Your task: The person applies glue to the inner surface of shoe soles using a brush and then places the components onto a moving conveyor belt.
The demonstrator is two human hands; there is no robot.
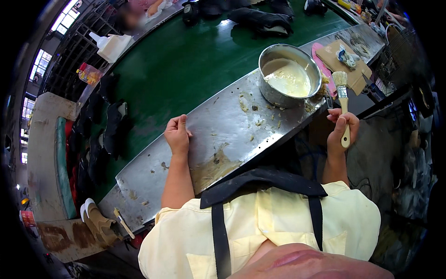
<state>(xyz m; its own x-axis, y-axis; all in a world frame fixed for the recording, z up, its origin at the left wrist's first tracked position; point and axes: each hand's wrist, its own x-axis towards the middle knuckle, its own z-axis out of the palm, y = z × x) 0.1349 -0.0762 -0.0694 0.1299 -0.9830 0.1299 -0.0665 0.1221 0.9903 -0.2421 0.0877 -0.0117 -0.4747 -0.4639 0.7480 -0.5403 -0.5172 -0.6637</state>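
Observation:
My right hand [343, 131] is closed around the pale wooden handle of a flat paintbrush [343, 93], bristles pointing up. The brush is to the right of a round metal pot [278, 96], apart from it. Cream-coloured thick liquid [289, 80] lies in the pot, which stands on the right part of a metal ledge [223, 123]. Over the ledge's far edge is my left hand [177, 134], its fingers curled in and the thumb up, with nothing visible in it. Dried yellowish residue marks the ledge around the pot and near my left forearm.
A green belt [181, 69] runs beyond the ledge, carrying black shoe pieces [261, 20] at the back and more black shoes [114, 128] at left. Beige shoes [98, 225] and another brush [123, 223] lie at lower left. Cardboard [331, 59] with a rag [347, 57] lies right.

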